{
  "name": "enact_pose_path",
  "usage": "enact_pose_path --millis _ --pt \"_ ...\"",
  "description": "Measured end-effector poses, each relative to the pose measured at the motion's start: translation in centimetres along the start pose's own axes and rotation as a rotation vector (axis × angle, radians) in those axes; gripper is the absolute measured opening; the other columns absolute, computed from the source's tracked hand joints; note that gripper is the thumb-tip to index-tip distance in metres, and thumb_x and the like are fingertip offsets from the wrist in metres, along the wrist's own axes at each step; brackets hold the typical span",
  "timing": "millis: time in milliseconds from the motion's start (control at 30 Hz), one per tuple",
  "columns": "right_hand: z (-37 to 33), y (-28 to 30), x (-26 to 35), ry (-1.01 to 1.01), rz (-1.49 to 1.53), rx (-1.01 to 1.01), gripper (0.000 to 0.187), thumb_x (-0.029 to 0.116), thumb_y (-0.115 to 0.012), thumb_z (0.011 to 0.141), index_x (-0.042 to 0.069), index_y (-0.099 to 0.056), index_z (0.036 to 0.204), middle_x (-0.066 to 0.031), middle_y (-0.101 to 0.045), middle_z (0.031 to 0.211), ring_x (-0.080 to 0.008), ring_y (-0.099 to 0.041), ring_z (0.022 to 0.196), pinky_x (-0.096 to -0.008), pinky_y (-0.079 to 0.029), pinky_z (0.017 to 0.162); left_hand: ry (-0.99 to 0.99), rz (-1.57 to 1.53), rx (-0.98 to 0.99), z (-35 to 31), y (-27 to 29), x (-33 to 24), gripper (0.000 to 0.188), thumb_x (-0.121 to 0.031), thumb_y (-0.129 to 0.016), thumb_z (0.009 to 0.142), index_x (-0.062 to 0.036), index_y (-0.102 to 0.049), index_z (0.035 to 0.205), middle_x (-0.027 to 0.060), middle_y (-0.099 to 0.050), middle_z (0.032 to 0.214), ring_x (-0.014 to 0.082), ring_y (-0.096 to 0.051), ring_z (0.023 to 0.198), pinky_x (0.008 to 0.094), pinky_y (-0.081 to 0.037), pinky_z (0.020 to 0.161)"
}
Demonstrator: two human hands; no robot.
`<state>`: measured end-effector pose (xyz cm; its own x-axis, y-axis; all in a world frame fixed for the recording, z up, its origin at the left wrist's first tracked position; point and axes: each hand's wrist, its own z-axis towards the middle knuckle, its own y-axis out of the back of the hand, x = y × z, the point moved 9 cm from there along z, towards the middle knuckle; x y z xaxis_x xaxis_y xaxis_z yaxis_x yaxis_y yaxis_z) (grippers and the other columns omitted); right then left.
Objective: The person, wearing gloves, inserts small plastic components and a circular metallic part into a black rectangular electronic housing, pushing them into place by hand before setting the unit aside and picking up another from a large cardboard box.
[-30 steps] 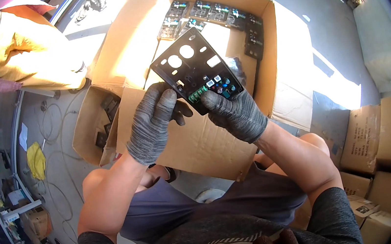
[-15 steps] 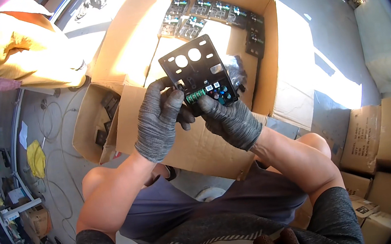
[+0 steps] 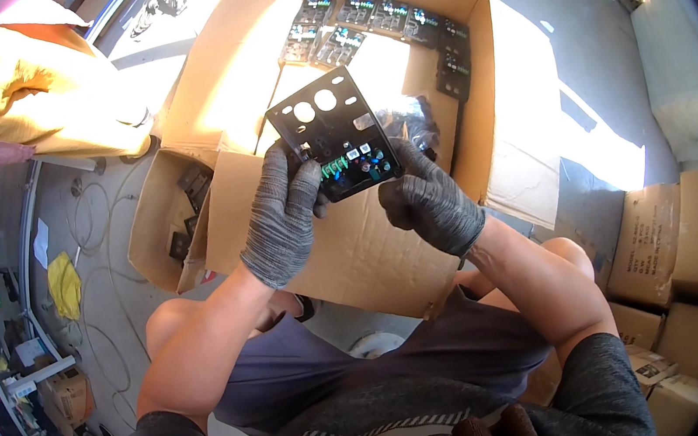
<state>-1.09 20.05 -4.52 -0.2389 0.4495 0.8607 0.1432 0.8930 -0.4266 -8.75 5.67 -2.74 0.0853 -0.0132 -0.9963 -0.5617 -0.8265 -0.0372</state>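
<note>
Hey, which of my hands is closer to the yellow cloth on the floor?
Left. Your left hand, gripping the black panel at its left side, is right of the yellow cloth; your right hand is farther right, by the panel's right edge.

Streaked grey gloves cover the left hand and right hand — the panel is black with green and white parts — black-and-green boards line the far edge of the brown box.

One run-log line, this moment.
left gray-gloved grip: holding black rectangular panel; right gray-gloved grip: at panel's right edge; nearby: open brown cardboard box
</note>
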Motion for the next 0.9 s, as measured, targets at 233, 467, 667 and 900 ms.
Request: enact_pose_path --millis 233,467,667,900 --pt "-0.4 3.5 1.0 -0.025 -0.013 -0.047 0.011 -0.002 -0.064 0.088 0.003 -0.062 0.098 -0.0094 -0.065 0.098 -0.0178 -0.064 0.082 -0.0291 -0.055 0.074 -0.133 0.305 -0.117 0.0 1.5 -0.7 0.038 -0.018 -0.05 0.105 -0.0035 -0.043 0.139 0.002 -0.057 0.101 0.0072 -0.05 0.073 0.0236 -0.047 0.065" --pt "-0.5 -1.6 3.6 0.048 0.089 0.006 0.023 0.0 -0.062 0.096 0.0 -0.06 0.119 -0.0129 -0.068 0.109 -0.0211 -0.069 0.101 -0.0311 -0.059 0.088 -0.099 0.361 -0.064 -0.3 -0.3 -1.3 0.036 -0.017 -0.049 0.105 -0.0032 -0.044 0.138 0.0032 -0.06 0.107 0.0083 -0.054 0.08 0.0235 -0.048 0.069" --pt "-0.5 -2.0 3.3 0.026 0.102 0.02 0.026 0.001 -0.063 0.095 0.0 -0.058 0.121 -0.0142 -0.067 0.11 -0.0223 -0.07 0.099 -0.0306 -0.06 0.085 -0.221 0.42 -0.07 -0.4 -0.9 -2.7 0.032 -0.011 -0.048 0.104 -0.0017 -0.047 0.135 0.0082 -0.062 0.11 0.013 -0.058 0.093 0.0278 -0.05 0.079" --pt "-0.3 -1.6 3.2 0.036 -0.082 -0.049 0.026 0.006 -0.066 0.095 0.001 -0.06 0.119 -0.0098 -0.07 0.103 -0.017 -0.07 0.092 -0.0304 -0.06 0.076 -0.138 0.409 -0.027 -0.6 -1.0 -2.2 0.034 -0.009 -0.049 0.104 -0.0014 -0.046 0.136 0.0124 -0.063 0.114 0.0172 -0.061 0.1 0.0332 -0.05 0.09"
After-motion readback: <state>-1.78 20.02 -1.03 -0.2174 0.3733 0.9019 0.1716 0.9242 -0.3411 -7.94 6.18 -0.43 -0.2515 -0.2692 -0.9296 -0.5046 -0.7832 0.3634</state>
